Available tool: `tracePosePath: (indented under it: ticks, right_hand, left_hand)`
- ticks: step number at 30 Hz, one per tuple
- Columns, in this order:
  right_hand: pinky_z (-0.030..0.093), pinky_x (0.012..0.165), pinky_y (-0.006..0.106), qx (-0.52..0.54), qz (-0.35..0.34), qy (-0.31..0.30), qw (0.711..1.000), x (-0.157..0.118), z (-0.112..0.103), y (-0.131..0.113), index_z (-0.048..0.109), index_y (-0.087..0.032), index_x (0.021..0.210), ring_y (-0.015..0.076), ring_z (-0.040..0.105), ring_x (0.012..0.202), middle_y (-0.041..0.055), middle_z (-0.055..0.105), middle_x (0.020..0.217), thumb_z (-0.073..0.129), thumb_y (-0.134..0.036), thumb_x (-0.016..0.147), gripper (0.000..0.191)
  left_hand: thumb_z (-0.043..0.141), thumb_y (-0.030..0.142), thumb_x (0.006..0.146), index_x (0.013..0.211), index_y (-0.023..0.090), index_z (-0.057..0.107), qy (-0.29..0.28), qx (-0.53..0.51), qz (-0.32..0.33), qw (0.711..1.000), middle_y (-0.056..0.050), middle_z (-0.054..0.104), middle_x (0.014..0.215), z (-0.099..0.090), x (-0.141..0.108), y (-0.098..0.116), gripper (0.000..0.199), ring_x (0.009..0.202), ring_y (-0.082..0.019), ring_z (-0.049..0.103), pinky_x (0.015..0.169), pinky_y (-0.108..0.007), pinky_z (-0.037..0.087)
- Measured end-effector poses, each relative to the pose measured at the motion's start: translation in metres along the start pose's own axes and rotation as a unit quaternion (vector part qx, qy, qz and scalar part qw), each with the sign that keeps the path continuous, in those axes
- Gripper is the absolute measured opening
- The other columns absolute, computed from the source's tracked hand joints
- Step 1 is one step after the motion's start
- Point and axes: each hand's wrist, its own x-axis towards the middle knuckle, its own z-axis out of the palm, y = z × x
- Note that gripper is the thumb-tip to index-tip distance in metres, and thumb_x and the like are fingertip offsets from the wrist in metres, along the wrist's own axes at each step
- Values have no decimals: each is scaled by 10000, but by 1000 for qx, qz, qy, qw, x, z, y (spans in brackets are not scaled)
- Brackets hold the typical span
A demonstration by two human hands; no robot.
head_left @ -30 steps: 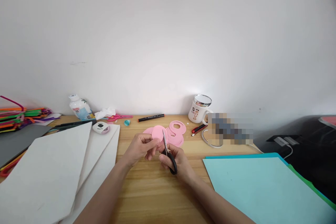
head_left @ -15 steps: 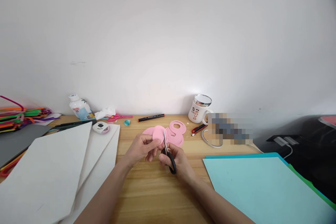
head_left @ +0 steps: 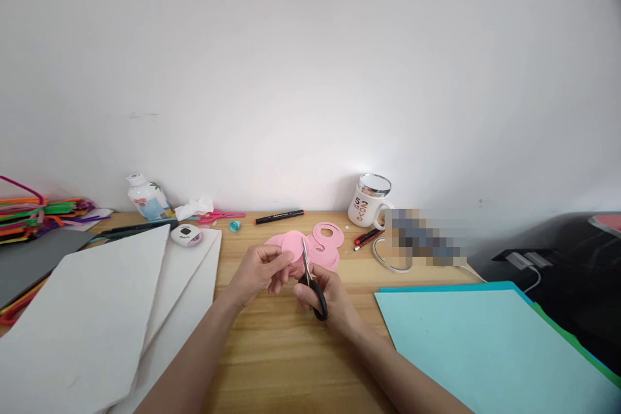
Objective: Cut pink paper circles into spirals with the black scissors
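Between the thumb and fingers of my left hand is a round piece of pink paper. My right hand is closed on black-handled scissors, their blades pointing away from me along the paper circle's right edge. I cannot tell whether the blades are apart. Behind my hands, more pink paper cutouts with curved shapes and holes lie on the wooden table.
White sheets lie at the left, with a correction tape on them. A black marker and a white mug stand near the wall. Light-blue sheets cover the right side. Colourful pipe cleaners are far left.
My left hand has shifted very slightly up and left, its thumb now further over the paper circle. The scissors stay at the circle's right edge, almost unmoved.
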Motion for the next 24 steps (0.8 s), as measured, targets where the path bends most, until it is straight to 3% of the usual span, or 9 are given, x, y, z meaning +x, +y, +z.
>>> tracePosePath:
  ticks: [12, 19, 24]
  right_hand:
    - [324, 430, 216, 5, 9, -8, 1000, -1, 0, 3, 526, -169, 763, 83, 384, 401, -80, 429, 449, 695, -470, 656, 362]
    - [277, 485, 214, 20, -10, -12, 1000, 1, -2, 3, 559, -165, 845, 91, 362, 525, -36, 470, 617, 729, -438, 631, 387]
    - [275, 508, 227, 47, -13, -29, 998, 2, -4, 7, 552, -179, 875, 92, 317, 527, -46, 447, 605, 727, -404, 656, 359]
  left_hand:
    - [558, 415, 771, 489, 135, 514, 41, 17, 33, 998, 38, 486, 401, 2, 3, -1, 400, 302, -53, 437, 319, -161, 286]
    - [560, 413, 772, 497, 142, 507, 12, 61, 21, 998, 40, 514, 414, -2, 2, -3, 390, 309, -43, 423, 320, -156, 306]
    - [558, 403, 778, 506, 144, 500, 8, 63, 24, 998, 45, 510, 422, -2, 2, -2, 380, 315, -42, 426, 324, -154, 313]
